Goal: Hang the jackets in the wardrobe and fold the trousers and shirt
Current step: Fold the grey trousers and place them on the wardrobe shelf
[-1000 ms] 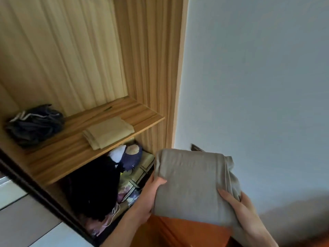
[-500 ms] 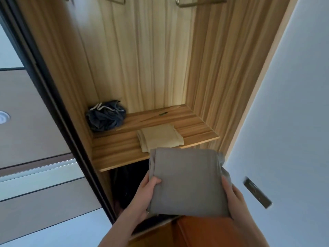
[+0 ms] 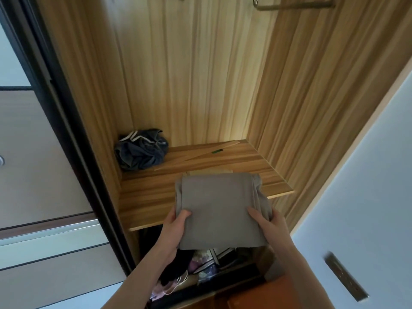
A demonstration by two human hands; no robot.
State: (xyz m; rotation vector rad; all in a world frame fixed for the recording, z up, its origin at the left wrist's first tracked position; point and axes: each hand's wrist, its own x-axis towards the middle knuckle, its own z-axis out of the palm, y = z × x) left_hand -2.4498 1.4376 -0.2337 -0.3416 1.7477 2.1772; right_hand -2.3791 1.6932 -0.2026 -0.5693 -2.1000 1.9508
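A folded grey garment is held flat over the front of the wooden wardrobe shelf. My left hand grips its near left edge, thumb on top. My right hand grips the near right edge the same way. A folded beige garment lies on the shelf, almost wholly hidden under the grey one. At the top edge of the view hang parts of two hangers.
A crumpled dark blue garment sits at the shelf's back left. A thin wooden stick and a small green item lie behind. Below the shelf are dark clothes and a patterned box. A dark sliding-door frame stands left, a wall right.
The view swung left and up to face the wardrobe. Both hands carried the grey garment forward over the shelf, so it now covers the beige one.
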